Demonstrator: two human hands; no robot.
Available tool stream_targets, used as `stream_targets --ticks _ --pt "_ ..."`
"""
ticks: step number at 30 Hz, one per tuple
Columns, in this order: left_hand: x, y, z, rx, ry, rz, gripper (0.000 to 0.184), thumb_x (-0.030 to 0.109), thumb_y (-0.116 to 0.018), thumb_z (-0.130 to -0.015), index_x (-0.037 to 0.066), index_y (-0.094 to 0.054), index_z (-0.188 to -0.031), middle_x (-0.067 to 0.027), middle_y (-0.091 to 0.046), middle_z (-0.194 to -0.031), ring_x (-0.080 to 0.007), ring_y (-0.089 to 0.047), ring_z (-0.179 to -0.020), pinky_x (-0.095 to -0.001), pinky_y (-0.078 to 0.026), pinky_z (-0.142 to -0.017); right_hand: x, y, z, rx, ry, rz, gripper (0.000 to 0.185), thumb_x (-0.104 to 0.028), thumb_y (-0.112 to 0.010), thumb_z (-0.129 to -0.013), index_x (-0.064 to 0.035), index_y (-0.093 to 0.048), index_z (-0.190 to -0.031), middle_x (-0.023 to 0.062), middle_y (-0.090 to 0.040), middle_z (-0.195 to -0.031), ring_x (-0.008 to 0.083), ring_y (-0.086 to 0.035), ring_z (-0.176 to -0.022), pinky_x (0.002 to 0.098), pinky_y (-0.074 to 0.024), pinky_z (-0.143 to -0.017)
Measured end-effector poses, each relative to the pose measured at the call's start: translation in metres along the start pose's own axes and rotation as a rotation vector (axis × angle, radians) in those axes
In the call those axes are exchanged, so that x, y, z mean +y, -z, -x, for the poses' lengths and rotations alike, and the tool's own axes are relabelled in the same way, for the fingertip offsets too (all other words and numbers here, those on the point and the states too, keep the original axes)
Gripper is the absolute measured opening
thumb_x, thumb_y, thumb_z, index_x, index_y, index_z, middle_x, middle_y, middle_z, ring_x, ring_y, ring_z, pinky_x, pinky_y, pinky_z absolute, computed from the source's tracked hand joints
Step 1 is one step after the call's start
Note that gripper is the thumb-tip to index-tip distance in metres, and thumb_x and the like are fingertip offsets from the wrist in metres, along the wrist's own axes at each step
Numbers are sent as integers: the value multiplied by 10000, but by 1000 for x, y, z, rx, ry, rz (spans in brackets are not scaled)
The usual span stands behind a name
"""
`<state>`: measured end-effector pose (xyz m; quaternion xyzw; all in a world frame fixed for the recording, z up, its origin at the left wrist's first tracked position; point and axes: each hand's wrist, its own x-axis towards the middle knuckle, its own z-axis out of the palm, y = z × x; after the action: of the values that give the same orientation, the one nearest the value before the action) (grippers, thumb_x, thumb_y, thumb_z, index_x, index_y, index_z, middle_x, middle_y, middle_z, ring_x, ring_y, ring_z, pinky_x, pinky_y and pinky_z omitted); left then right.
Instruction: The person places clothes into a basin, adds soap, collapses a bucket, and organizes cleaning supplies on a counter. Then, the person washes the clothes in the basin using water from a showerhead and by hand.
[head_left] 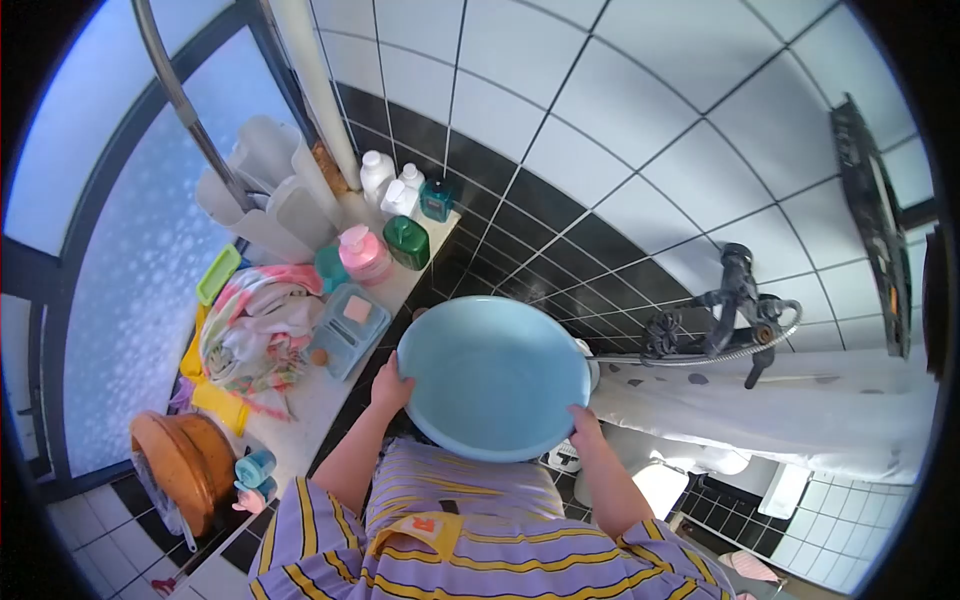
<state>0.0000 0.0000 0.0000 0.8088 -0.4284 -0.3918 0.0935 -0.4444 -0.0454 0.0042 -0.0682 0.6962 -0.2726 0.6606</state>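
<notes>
A large round light-blue basin (490, 375) is held in front of my body, its inside facing up toward me with nothing visible in it. My left hand (393, 385) grips the rim on the left side. On the lower right of the rim, my right hand (583, 425) is closed as well, with the thumb over the edge. The fingers under the rim are hidden on both hands. Left of the basin, on the ledge, lies a blue soap tray (340, 342) with a pink soap bar (357, 308) in it.
A crumpled towel (262, 330), a pink pump bottle (363, 255) and a green bottle (407, 242) crowd the window ledge. At lower left stands a brown tub (195, 465). A black shower mixer (735, 300) with a hose juts from the tiled wall at right, above a shower curtain (750, 400).
</notes>
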Motion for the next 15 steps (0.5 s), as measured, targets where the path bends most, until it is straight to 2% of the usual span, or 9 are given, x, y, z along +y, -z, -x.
stream_targets --ticks 2,3,6,9,10,13,15 --pt "-5 -26 46 -24 16 -1 769 212 -625 -816 78 -296 -1498 -233 -575 -1217 -384 -585 -1112 -450 -485 -940 18 33 47 116 -53 37 468 -94 -604 -870 -12 -460 -1308 186 -587 -1237 354 -604 -1105 473 -556 -884" --pt "-44 33 -68 123 2 -76 760 206 -619 -821 75 -296 -1496 -232 -577 -1210 -385 -588 -1103 -453 -488 -931 23 -91 -62 -19 -12 31 459 -98 -605 -869 -13 -465 -1297 179 -594 -1216 340 -611 -1084 460 -561 -865" --pt "-63 -18 -35 57 77 -50 741 189 -608 -834 74 -294 -1495 -228 -580 -1196 -387 -595 -1085 -461 -496 -911 43 -49 -48 105 -52 224 443 -117 -626 -855 -23 -486 -1264 149 -612 -1146 287 -628 -1023 413 -570 -804" --pt "-75 -26 -23 68 126 -14 741 179 -612 -838 85 -289 -1499 -224 -583 -1196 -386 -598 -1084 -465 -500 -904 45 -57 -45 67 -24 303 459 -129 -637 -841 -27 -489 -1264 137 -614 -1134 278 -631 -1008 402 -568 -788" --pt "-80 -27 -18 68 134 15 743 178 -613 -838 90 -288 -1500 -224 -583 -1195 -386 -598 -1085 -466 -501 -903 52 -53 -52 70 0 277 471 -174 -639 -837 -85 -489 -1274 122 -613 -1140 258 -639 -969 381 -560 -677" --pt "-91 -23 -1 70 174 106 764 179 -622 -828 102 -278 -1506 -231 -593 -1188 -389 -604 -1077 -462 -499 -914 48 -48 -39 105 154 512 470 -174 -638 -836 -54 -494 -1266 133 -609 -1146 266 -643 -976 388 -562 -688" --pt "-95 -19 15 91 196 160 780 187 -628 -820 93 -271 -1507 -234 -604 -1173 -393 -606 -1071 -459 -498 -921 17 -64 -2 62 178 542 468 -176 -635 -838 -50 -496 -1267 127 -610 -1147 255 -639 -964 378 -560 -686"
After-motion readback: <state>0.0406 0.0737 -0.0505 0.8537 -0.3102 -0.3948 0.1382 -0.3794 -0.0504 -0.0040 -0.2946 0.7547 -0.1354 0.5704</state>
